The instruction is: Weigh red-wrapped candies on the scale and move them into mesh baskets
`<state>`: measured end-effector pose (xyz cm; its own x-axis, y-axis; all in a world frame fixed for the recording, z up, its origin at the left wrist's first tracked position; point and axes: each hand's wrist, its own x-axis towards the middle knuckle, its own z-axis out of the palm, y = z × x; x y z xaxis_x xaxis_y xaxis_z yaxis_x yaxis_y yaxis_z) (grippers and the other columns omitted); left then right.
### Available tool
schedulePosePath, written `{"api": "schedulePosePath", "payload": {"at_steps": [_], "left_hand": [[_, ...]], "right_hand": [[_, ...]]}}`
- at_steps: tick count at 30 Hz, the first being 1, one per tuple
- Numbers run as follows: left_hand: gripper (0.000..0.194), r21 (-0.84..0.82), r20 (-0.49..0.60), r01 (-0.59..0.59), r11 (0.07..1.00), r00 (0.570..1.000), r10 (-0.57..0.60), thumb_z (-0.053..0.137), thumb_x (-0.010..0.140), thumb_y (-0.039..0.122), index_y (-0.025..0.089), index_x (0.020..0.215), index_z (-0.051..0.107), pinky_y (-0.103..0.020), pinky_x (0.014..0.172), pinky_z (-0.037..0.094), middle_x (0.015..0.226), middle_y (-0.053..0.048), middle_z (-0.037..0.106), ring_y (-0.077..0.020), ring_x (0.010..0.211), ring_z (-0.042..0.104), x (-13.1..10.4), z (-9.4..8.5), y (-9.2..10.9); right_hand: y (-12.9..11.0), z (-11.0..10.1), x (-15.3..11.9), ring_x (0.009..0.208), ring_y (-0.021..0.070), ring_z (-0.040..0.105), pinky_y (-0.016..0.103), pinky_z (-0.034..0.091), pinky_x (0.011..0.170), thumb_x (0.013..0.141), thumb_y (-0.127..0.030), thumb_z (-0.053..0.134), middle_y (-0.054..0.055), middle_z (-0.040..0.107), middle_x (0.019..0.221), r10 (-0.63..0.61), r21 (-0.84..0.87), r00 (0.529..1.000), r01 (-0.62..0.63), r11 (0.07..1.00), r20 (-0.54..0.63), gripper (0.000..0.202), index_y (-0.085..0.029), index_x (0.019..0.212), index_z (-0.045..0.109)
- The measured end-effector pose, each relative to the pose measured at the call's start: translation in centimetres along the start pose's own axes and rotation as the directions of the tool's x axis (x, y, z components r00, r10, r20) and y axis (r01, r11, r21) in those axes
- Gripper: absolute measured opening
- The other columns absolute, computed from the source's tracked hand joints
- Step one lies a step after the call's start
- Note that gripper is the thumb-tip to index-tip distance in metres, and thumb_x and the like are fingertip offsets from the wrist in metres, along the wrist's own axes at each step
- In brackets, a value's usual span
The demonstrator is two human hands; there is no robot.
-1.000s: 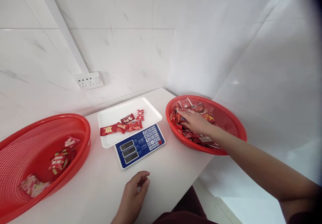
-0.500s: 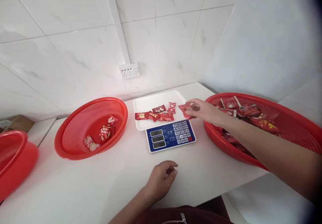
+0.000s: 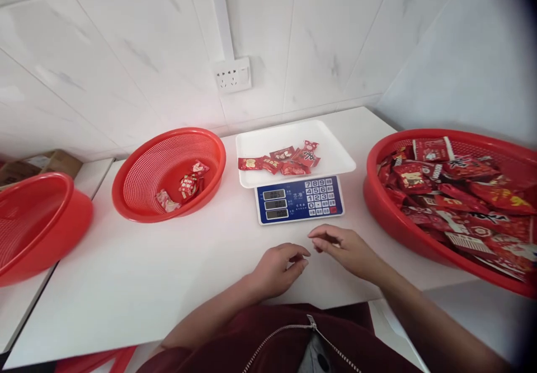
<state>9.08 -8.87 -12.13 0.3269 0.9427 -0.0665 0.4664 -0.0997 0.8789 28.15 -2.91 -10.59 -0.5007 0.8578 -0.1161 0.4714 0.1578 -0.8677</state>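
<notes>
On the white tray (image 3: 335,157) of a blue scale (image 3: 300,198) lie several red candy packets (image 3: 289,159), grouped from its left side to its middle. My left hand (image 3: 279,269) rests over the white table just below the scale, fingers curled apart and holding nothing. Close to its right, my right hand (image 3: 346,250) hovers with thumb and fingers a little apart, also with nothing in it. A large red basket (image 3: 373,194) on the right is heaped with red packets (image 3: 457,199). The red basket (image 3: 132,185) on the left holds several pink and red packets (image 3: 188,185).
Another red basket (image 3: 75,222) stands at the far left, with cardboard boxes (image 3: 62,163) behind it. A socket (image 3: 232,75) is on the tiled wall behind the scale. The table's front edge runs close to my body.
My right hand has let go of a red packet, now on the tray with the others, and has come back beside my left hand. The view has shifted downward.
</notes>
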Motion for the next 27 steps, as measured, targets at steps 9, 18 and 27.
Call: {"api": "schedulePosePath", "payload": {"at_steps": [9,18,27], "left_hand": [[0.021,0.125,-0.405,0.005,0.992,0.913,0.046,0.05,0.087,0.031,0.019,0.093,0.066,-0.026,0.076,0.051,0.088,-0.004,0.07,-0.0142,0.079,0.064,1.0,-3.9,-0.2],[0.04,0.633,-0.748,0.5,0.591,0.593,0.299,0.046,0.09,0.038,0.015,0.122,0.055,-0.051,0.111,0.018,0.127,-0.016,0.055,-0.0292,0.13,0.039,-1.7,-13.8,-3.2],[0.039,0.508,-0.857,0.754,0.417,0.49,0.157,0.041,0.092,0.036,0.012,0.118,0.057,-0.063,0.107,0.01,0.139,-0.023,0.042,-0.0372,0.137,0.024,-7.0,-24.0,-8.2]], "right_hand": [[2.6,4.8,0.1,0.079,0.0201,0.064,0.033,0.05,0.073,0.088,-0.037,0.043,0.003,0.071,0.086,-0.076,-0.134,0.994,0.066,0.989,-0.078,0.026,-0.023,0.086,0.065],[2.9,4.5,0.0,0.081,0.0202,0.065,0.034,0.051,0.074,0.088,-0.037,0.044,0.002,0.071,0.09,-0.054,-0.083,0.996,0.048,0.995,-0.073,0.025,-0.025,0.09,0.065],[2.8,4.4,0.0,0.082,0.0209,0.066,0.034,0.052,0.075,0.088,-0.035,0.044,0.002,0.071,0.089,-0.086,-0.056,0.993,0.082,0.995,-0.078,0.022,-0.025,0.088,0.065]]}}
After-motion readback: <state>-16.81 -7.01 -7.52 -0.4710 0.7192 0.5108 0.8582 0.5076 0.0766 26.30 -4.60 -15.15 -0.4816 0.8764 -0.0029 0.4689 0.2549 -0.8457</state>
